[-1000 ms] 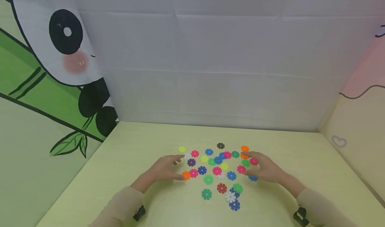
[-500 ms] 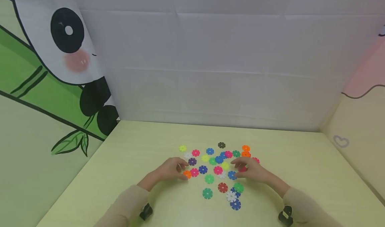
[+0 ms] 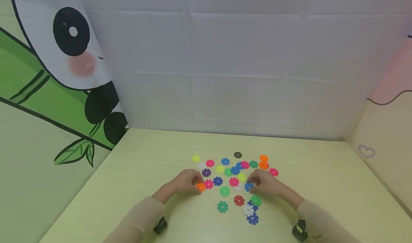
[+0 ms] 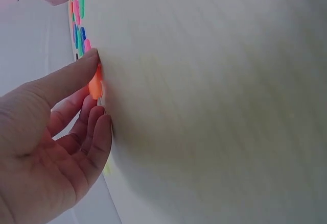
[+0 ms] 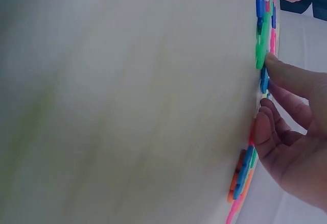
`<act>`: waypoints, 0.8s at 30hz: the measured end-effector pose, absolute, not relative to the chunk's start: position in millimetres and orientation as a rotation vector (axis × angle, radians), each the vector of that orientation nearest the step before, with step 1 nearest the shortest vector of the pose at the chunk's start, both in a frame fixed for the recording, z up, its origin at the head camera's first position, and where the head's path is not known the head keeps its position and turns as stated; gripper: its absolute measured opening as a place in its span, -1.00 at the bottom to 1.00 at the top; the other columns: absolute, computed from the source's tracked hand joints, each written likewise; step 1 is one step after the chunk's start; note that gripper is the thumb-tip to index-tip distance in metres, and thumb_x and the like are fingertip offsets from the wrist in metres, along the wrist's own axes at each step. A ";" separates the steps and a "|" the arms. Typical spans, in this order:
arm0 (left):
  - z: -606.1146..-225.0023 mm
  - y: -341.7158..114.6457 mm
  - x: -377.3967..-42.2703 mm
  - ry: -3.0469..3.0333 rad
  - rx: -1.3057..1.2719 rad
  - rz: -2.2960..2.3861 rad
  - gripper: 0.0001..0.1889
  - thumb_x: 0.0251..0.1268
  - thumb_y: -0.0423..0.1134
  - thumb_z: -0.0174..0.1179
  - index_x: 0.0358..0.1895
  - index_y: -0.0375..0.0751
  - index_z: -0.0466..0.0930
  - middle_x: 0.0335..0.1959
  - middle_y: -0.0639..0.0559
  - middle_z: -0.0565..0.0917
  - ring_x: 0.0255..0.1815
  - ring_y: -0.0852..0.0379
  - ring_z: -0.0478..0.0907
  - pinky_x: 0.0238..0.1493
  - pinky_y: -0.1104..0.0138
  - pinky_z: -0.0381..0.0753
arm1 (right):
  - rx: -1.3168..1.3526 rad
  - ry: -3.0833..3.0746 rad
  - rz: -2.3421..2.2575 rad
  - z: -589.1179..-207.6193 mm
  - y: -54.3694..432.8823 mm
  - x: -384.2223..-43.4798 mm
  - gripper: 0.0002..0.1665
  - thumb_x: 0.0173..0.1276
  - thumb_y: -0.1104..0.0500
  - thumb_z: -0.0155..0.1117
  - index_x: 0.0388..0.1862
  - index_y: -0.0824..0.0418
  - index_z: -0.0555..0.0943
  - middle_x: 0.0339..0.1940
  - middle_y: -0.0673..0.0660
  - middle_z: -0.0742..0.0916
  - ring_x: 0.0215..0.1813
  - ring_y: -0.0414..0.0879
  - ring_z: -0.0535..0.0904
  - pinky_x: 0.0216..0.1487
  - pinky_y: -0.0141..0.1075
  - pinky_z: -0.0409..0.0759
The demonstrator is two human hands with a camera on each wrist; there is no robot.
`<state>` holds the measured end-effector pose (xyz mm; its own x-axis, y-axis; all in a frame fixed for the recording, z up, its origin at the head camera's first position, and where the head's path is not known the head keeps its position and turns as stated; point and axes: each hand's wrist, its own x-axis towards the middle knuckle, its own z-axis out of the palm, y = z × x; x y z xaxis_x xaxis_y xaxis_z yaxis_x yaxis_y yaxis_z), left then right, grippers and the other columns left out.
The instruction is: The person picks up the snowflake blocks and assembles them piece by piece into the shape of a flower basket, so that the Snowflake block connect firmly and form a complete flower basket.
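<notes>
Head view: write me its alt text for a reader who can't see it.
A person's left hand curls around an orange notched disc and the right hand around a blue notched disc at a pale yellow table. More notched discs in many colours lie scattered there, some overlapping. A pale creased backdrop stands behind, with a cartoon panda at the left.
</notes>
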<state>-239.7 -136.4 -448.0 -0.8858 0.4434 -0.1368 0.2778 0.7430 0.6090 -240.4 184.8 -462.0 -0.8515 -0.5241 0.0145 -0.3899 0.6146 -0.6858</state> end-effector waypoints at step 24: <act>-426.1 -111.0 -229.8 2.377 0.630 1.460 -0.82 0.15 -0.44 0.16 -0.17 -0.34 0.48 -0.32 -0.06 0.53 -0.41 0.09 0.58 -0.44 0.26 0.64 | -1.004 2.786 -1.372 -430.3 140.8 -217.2 -0.79 0.13 0.36 0.28 -0.21 0.23 0.60 -0.32 0.02 0.70 -0.28 -0.17 0.60 -0.29 -0.40 0.58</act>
